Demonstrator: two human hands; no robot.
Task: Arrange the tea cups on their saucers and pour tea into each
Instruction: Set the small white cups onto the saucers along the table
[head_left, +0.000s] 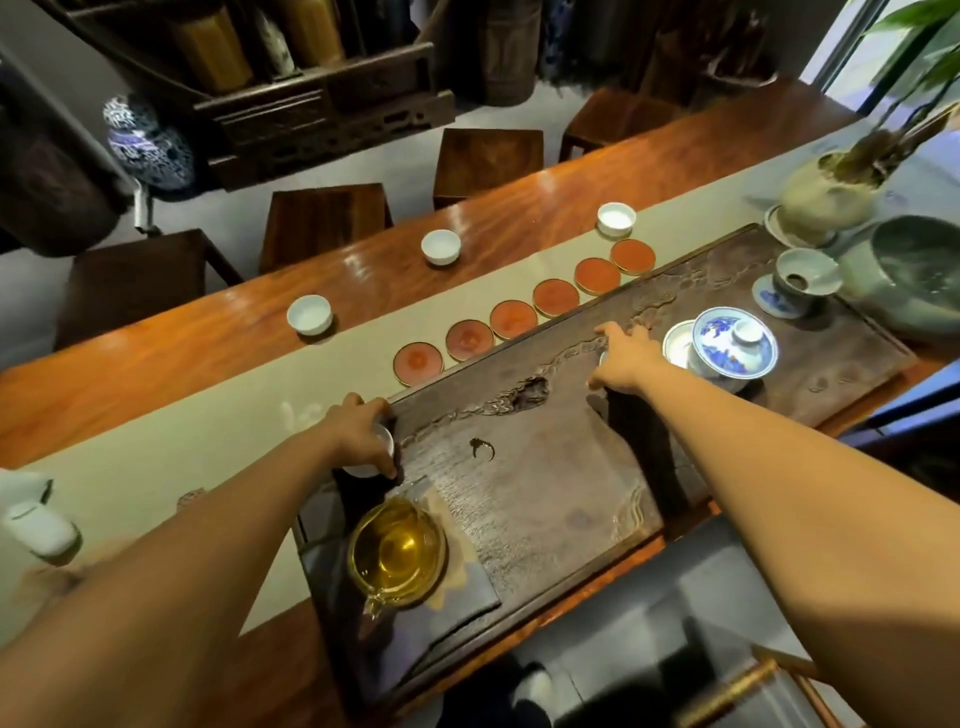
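Several round red saucers lie bare in a diagonal row on the grey runner. Three white cups stand on the wooden table beyond them: one at the left, one in the middle, one at the right. My left hand grips a small white cup at the left edge of the dark tea tray. My right hand reaches across the tray and covers a small cup, mostly hidden, next to another white cup. A glass pitcher of golden tea sits at the tray's near left.
A blue-and-white lidded gaiwan stands right of my right hand. A strainer on a holder, a large grey bowl and a potted plant crowd the far right. Wooden stools line the table's far side.
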